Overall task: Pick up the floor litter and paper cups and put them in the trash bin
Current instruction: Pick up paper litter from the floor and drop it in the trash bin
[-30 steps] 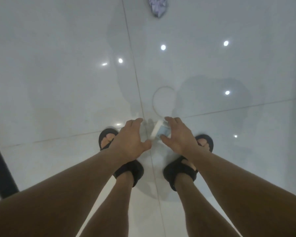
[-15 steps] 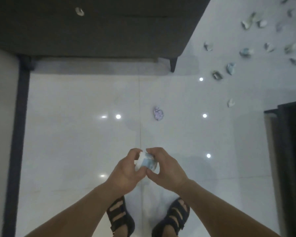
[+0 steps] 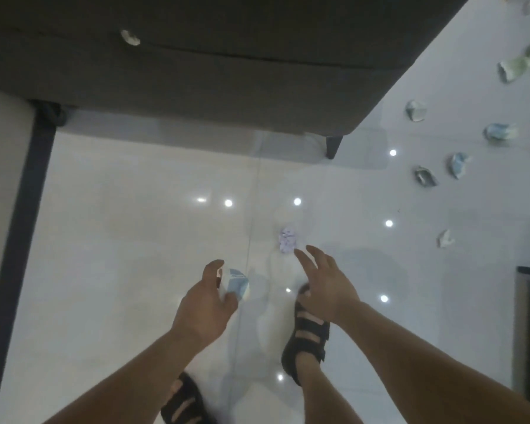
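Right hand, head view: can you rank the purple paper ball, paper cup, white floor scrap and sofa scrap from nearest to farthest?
From the right hand:
1. purple paper ball, on the floor just beyond its fingertips.
2. paper cup, held in the left hand.
3. white floor scrap, off to the right.
4. sofa scrap, far upper left on the dark sofa.

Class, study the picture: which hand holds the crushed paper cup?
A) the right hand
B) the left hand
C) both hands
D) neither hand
B: the left hand curls its fingers and thumb round the paper cup, while the right hand is spread open, apart from it.
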`<state>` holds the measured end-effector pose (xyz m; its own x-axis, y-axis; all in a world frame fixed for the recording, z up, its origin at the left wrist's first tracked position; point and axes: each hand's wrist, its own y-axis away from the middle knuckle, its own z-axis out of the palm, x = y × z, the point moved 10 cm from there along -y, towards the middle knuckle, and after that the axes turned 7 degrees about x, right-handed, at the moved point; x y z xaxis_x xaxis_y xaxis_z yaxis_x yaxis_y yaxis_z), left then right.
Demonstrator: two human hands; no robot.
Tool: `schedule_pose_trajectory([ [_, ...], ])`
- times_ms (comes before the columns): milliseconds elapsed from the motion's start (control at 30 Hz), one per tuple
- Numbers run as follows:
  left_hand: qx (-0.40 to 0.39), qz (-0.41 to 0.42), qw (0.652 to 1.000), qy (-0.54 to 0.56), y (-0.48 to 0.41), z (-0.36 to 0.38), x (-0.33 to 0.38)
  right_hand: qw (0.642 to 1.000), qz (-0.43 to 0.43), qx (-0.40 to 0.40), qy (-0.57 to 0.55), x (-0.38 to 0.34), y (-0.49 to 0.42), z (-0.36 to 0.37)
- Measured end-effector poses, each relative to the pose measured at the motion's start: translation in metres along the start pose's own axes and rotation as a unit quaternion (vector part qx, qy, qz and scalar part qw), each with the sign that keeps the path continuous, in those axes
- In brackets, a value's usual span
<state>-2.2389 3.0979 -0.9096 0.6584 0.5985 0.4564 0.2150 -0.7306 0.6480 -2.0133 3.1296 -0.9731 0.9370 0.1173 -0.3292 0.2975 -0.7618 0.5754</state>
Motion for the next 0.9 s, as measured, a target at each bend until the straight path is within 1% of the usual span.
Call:
schedule_pose_trajectory([
  [133,0.005,0.001,1.000,0.018,-0.044,0.028,0.015,0.997,-0.008,-0.030,0.066,0.028,-0.045,0.011],
  [233,0.014,-0.012,0.999,0.037,-0.079,0.050,0.002,0.995,-0.015,-0.032,0.094,0.038,-0.091,0.032],
  [433,0.033,-0.045,0.998,0.042,-0.129,0.086,-0.069,0.987,-0.038,-0.038,0.153,0.044,-0.165,0.099],
  [600,0.016,-0.096,0.995,0.027,-0.128,0.101,-0.127,0.990,-0.041,-0.002,0.138,0.044,-0.178,0.124],
  [733,0.021,-0.103,0.994,0.017,-0.118,0.072,-0.128,0.995,-0.022,-0.027,0.094,0.025,-0.166,0.110],
  [800,0.038,-0.092,0.995,0.023,-0.115,0.041,-0.113,0.996,-0.037,-0.034,0.074,0.000,-0.157,0.086],
  [900,0.075,-0.076,0.994,0.037,-0.101,-0.020,-0.079,0.996,-0.064,-0.024,0.057,-0.047,-0.139,0.027],
])
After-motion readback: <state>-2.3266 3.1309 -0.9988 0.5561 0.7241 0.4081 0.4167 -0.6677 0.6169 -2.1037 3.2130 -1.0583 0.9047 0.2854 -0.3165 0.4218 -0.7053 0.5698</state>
